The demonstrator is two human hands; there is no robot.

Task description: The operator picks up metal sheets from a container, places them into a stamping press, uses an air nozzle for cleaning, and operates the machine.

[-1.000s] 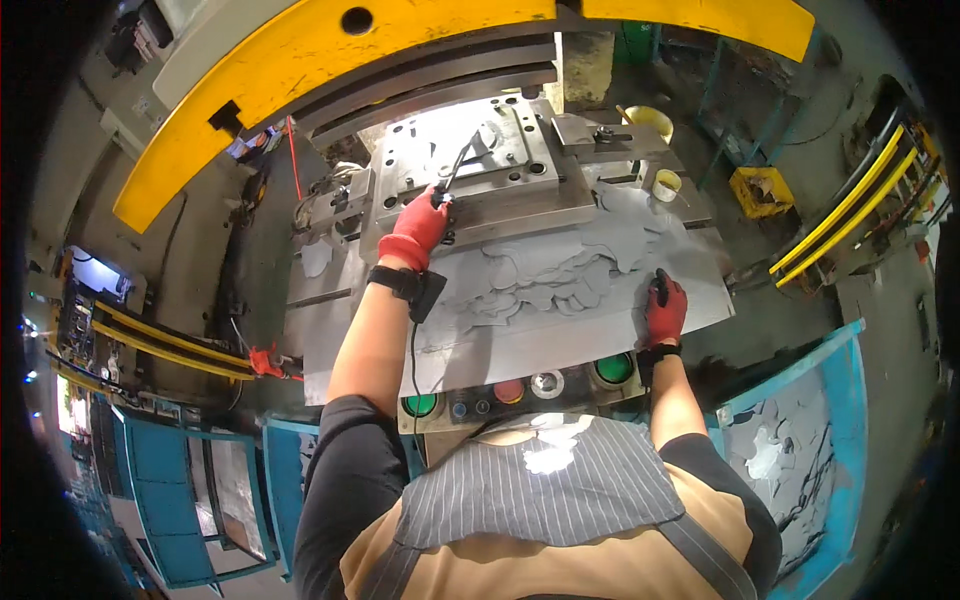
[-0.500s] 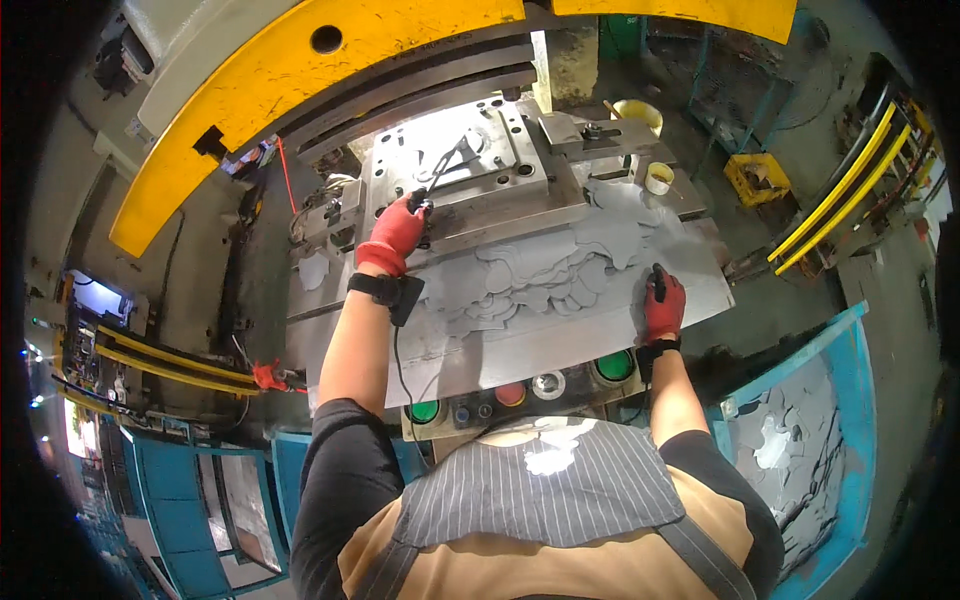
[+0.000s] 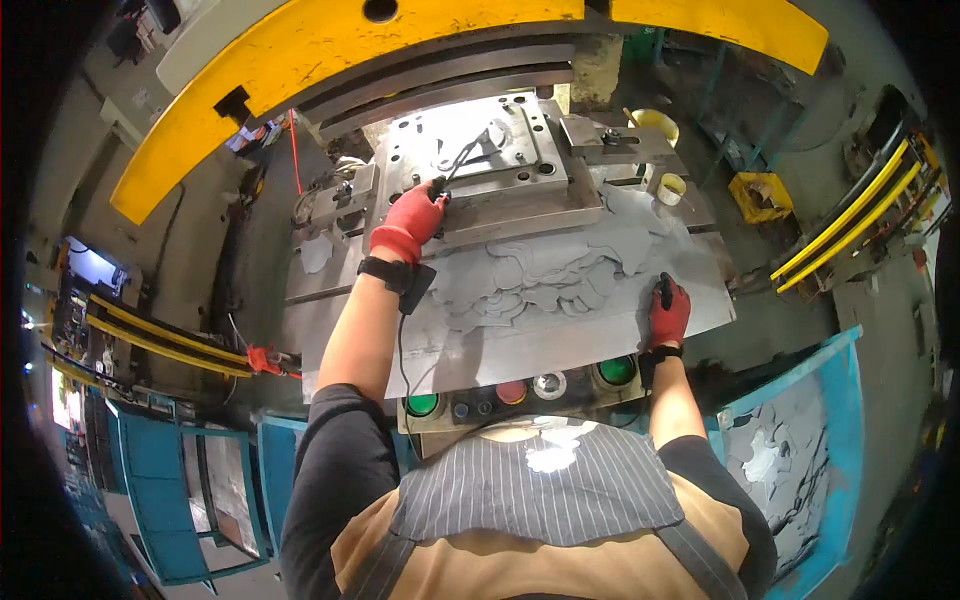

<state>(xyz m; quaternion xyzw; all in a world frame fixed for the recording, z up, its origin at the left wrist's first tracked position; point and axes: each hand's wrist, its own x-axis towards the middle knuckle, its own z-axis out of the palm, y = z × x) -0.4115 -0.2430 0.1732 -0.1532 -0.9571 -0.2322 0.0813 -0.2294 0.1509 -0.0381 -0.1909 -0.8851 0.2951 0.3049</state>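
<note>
My left hand (image 3: 412,218), in a red glove, is closed around the handle of a long, thin, dark tong-like tool (image 3: 466,152). The tool's far end reaches over the bright metal die (image 3: 515,160) in the press. Near the right end of the grey sheet metal (image 3: 600,335), my right hand (image 3: 668,312), also red-gloved, lies with dark-tipped fingers curled together. Whatever those fingers may hold is hidden. Several thin grey cut metal pieces (image 3: 540,285) lie overlapping on the sheet between my hands.
The press's yellow frame (image 3: 420,42) arches over the die. A control panel with green buttons (image 3: 616,370) and a red button (image 3: 511,391) sits below the sheet's near edge. At right stand a blue bin (image 3: 850,420) of metal scraps and a yellow crate (image 3: 760,197); a small pot (image 3: 670,190) is nearer.
The view has shifted slightly, so the press and die sit further right. My left hand still grips the tool over the die, and my right hand stays at the sheet's right side.
</note>
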